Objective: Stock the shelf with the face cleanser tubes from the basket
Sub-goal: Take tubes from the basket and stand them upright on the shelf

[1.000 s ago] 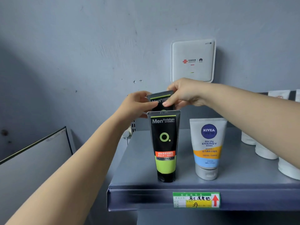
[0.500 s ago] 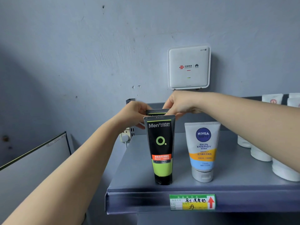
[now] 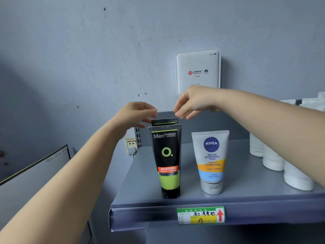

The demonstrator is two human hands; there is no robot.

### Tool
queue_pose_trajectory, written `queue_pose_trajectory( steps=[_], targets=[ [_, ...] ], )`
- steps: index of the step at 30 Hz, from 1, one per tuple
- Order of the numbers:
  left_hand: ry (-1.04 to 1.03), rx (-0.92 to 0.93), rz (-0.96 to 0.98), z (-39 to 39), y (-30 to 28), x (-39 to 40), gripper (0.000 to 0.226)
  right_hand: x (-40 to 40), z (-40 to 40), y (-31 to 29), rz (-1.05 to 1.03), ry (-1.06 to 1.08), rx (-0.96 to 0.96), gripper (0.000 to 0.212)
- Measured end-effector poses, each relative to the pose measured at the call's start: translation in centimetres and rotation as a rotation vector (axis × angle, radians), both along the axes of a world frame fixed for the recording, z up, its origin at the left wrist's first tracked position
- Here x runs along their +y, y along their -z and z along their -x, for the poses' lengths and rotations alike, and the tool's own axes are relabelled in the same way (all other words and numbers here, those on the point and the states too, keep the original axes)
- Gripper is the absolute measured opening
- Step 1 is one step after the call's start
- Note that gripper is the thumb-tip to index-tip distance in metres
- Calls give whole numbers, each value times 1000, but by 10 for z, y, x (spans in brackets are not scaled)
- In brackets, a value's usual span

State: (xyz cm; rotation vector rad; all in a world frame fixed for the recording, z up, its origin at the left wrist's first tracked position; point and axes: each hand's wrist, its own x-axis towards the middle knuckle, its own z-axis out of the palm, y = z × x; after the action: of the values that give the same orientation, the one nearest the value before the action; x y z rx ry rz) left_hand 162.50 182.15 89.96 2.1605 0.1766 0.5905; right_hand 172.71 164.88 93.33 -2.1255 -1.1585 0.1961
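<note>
Since every tube stands cap-down on a narrow base, tip-over is the main risk: front Mentholatum tube (image 3: 166, 161) sits near the shelf (image 3: 246, 194) lip, Nivea Men tube (image 3: 211, 162) just beside it. Rear Mentholatum tube (image 3: 165, 121) stands directly behind. Left hand (image 3: 135, 114) and right hand (image 3: 191, 103) hover above it, fingers loose, gripping nothing; a brush could domino both off. Basket not visible.

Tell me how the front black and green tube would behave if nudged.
The front black tube is tall and stands on a narrow cap, so it probably tips easily. A second tube right behind might catch it. Its glossy skin looks slippery.
</note>
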Motion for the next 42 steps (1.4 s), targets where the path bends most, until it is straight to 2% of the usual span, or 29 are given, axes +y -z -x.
queue_pose_trajectory(
  steps=[3, 5, 8, 12, 16, 19, 23, 33, 38, 42],
  targets=[
    [-43, -124, 37, 7, -13, -10, 6, -21, 2, -13, -80, 48, -164, 11],
    [-103, -217, -44, 9, -18, -26, 3, -33, 2, -17, -102, 122, -368, 14],
    [-208, -326, -300, 8, -24, -61, 13, -54, 3, -13, -53, 246, -691, 16],
    [-298, -354, -763, -6, -25, -119, 30, -98, 1, -6, 67, 384, -1030, 25],
    [-328, -361, -954, -38, -27, -176, 36, -159, -2, -9, 147, 484, -1242, 22],
    [-311, -303, -1004, -63, -28, -220, 39, -210, -11, -10, 195, 536, -1279, 12],
    [-238, -355, -1050, -93, -27, -286, 42, -280, -25, -5, 253, 625, -1265, 23],
    [127, -469, -992, -157, -2, -480, 40, -474, -42, 31, 379, 853, -1124, 30],
    [336, -519, -959, -176, 16, -567, 39, -556, -39, 51, 461, 968, -1080, 26],
    [470, -521, -1003, -189, 33, -626, 39, -609, -35, 67, 540, 1059, -1004, 30]
  ],
)
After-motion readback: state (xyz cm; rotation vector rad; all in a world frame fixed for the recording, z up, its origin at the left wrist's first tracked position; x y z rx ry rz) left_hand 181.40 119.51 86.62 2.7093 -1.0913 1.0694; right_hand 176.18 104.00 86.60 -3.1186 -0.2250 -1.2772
